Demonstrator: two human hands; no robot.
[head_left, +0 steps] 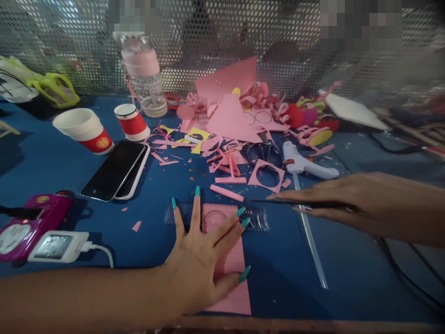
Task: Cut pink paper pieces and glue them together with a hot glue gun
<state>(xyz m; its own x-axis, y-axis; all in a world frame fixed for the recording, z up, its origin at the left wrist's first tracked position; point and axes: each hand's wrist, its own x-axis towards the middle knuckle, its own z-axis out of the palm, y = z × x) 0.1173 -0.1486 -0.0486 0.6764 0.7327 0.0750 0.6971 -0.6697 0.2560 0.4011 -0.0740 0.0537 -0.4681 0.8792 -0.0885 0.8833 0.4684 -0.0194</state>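
in the head view, the left hand (198, 260) is spread flat, palm down and gripping nothing, over a pink sheet (232, 257) and a clear ruler (257, 219). the pink sheet lies under that hand, running lengthwise from just past the fingers to the near edge of the table; it is a long, flat, straight-sided piece in one even pink, with faint lines crossing it. the clear ruler lies across its far end, sticking out on both sides, and a round protractor scale shows against the pink. the right hand (365, 204) grasps a slim dark tool (302, 202) whose kind i cannot tell; its thin tip points left, near the end of a pink strip (226, 192) beyond the left hand's fingers. a clear glue stick (314, 253) slants below the right hand's fingers, up to a white glue gun (309, 166) just beyond them. past both hands sit a pink square (254, 180) with a round hole and a heap of pink cuttings (232, 120). left of the left hand's fingertips lies a dark-screened phone (113, 170).
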